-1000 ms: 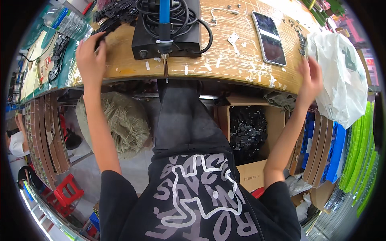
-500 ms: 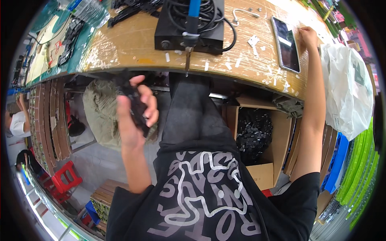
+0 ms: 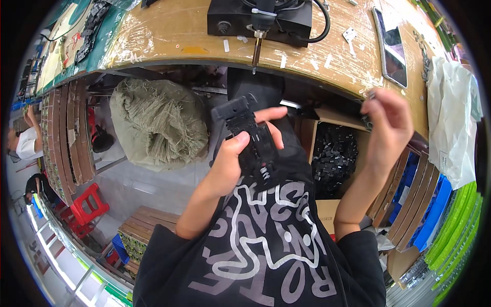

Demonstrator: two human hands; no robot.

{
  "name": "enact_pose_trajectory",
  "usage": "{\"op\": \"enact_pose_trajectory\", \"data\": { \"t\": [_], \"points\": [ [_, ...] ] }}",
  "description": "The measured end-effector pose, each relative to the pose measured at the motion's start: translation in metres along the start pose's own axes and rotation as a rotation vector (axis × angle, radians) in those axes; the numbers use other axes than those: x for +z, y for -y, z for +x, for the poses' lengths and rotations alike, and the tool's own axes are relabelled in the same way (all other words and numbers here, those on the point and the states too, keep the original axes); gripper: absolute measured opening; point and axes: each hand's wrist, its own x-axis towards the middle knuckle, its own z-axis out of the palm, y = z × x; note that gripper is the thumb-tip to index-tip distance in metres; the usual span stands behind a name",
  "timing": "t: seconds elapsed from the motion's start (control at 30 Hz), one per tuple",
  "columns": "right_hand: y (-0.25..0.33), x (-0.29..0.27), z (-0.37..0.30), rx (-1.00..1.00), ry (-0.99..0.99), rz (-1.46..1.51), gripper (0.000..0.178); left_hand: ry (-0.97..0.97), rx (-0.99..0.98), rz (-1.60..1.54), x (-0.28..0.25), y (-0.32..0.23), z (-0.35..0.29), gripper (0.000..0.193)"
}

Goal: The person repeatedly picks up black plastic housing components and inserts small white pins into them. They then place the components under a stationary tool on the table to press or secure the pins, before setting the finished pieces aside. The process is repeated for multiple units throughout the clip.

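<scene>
A bundle of black plastic parts [image 3: 250, 133] lies in my left hand [image 3: 232, 156], over my lap, with the thumb across it. My fingers are wrapped round its far side. To the right, my right hand [image 3: 391, 115] is raised near the table's front edge, its fingers pinched together. A tiny dark piece [image 3: 372, 95] shows at those fingertips, too small to name. Below and left of that hand stands an open cardboard box [image 3: 332, 210] with many small black parts [image 3: 335, 158] in it.
A soldering iron [image 3: 258, 46] points over the edge of the wooden table [image 3: 169, 38], before a black box unit [image 3: 220, 23]. Near it lie a phone [image 3: 391, 48] and white scraps [image 3: 284, 61]. A white bag [image 3: 452, 123] hangs right; a sack [image 3: 158, 125] sits left.
My left hand has brought the black parts rightward to the middle of my lap. My right hand has left the table beside the phone and come nearer to me, fingers now pinched.
</scene>
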Motion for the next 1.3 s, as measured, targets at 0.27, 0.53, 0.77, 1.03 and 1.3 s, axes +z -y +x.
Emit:
{"op": "enact_pose_trajectory", "data": {
  "t": [0.27,0.53,0.77,1.03,1.3],
  "points": [
    [-0.01,0.037,-0.055,0.037,0.147,0.297,0.02,-0.186,0.243,-0.245,0.017,0.003,0.0,0.063],
    [-0.013,0.054,-0.06,0.113,0.155,0.384,0.018,-0.282,0.272,-0.062,0.028,0.002,-0.004,0.078],
    [-0.016,0.062,-0.065,0.241,0.098,0.512,0.015,-0.184,0.298,-0.102,0.023,0.008,-0.006,0.04],
    [-0.017,0.066,-0.068,0.276,0.066,0.526,0.013,-0.123,0.369,-0.05,0.019,0.01,-0.003,0.031],
    [-0.015,0.069,-0.071,0.188,0.048,0.453,0.014,-0.083,0.389,-0.055,0.015,0.008,-0.005,0.032]
  ]
}}
